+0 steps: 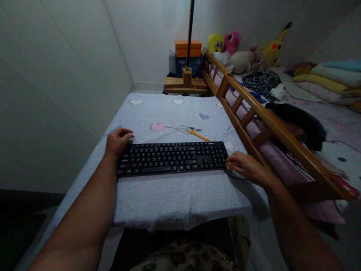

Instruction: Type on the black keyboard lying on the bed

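Note:
A black keyboard lies flat on the cloth-covered table, its keys facing up. My left hand is at the keyboard's left end, its fingers bent together near the upper left corner, with nothing visible between them. At the right end, my right hand has its fingers closed against the keyboard's edge, by the number keys. A dark cable runs beneath that hand. Beyond the keyboard lie a brush with a yellow handle and some thin metal tools.
A wooden bed rail runs along the table's right side, with bedding and plush toys behind it. Past the far edge stand a wooden base with a dark pole and an orange box. A pale wall is on the left.

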`<action>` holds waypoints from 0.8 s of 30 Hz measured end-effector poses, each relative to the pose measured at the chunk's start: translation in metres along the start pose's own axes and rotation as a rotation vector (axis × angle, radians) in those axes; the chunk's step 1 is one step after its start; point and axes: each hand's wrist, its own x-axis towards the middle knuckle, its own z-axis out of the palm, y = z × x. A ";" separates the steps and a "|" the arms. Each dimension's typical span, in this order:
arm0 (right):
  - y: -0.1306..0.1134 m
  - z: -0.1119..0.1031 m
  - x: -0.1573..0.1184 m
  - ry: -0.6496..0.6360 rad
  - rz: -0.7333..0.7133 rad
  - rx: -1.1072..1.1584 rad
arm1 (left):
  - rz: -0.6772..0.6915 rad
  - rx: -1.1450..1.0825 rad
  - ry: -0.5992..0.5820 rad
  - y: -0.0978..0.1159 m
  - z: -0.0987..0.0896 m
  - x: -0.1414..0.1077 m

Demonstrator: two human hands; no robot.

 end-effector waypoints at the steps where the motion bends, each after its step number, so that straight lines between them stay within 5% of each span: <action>1: 0.001 -0.004 0.003 0.017 0.001 0.001 | 0.003 -0.001 -0.004 0.000 0.000 0.000; 8: 0.016 -0.011 0.052 0.272 0.054 -0.031 | 0.017 -0.009 -0.010 -0.001 -0.001 0.001; 12: 0.027 -0.002 0.068 0.274 0.065 -0.078 | 0.021 -0.013 0.000 0.000 0.000 -0.001; 24: 0.032 0.010 0.030 0.176 0.032 -0.046 | 0.026 0.032 -0.004 0.000 -0.002 -0.002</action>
